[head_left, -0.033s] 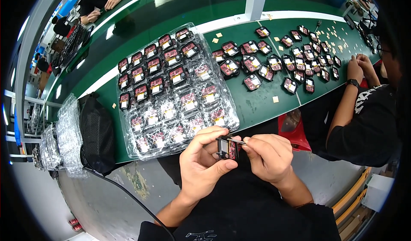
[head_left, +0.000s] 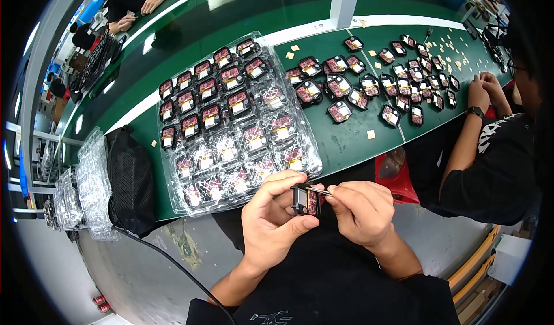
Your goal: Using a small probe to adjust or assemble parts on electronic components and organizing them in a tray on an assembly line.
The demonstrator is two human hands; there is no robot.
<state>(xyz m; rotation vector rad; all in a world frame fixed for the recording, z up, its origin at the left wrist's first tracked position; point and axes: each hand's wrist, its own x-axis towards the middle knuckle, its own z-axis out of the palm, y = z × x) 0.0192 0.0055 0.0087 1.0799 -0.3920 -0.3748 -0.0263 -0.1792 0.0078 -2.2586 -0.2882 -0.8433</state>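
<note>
My left hand (head_left: 271, 224) pinches a small black square part (head_left: 304, 201) with a red-pink inside, holding it in front of my chest. My right hand (head_left: 362, 209) grips a thin metal tool (head_left: 321, 190) whose tip rests on the top edge of that part. Both hands are close together, just below the near edge of the green table (head_left: 346, 143). Directly beyond them lies a clear plastic tray (head_left: 173, 193) whose pockets hold several of the same parts.
Several loose parts (head_left: 369, 88) and small tan squares (head_left: 371, 134) are spread over the table to the right. A co-worker (head_left: 490, 158) sits at the right, hands (head_left: 482, 88) on the table. A black bag (head_left: 130, 181), stacked clear trays (head_left: 89, 186) and a red stool (head_left: 398, 178) are nearby.
</note>
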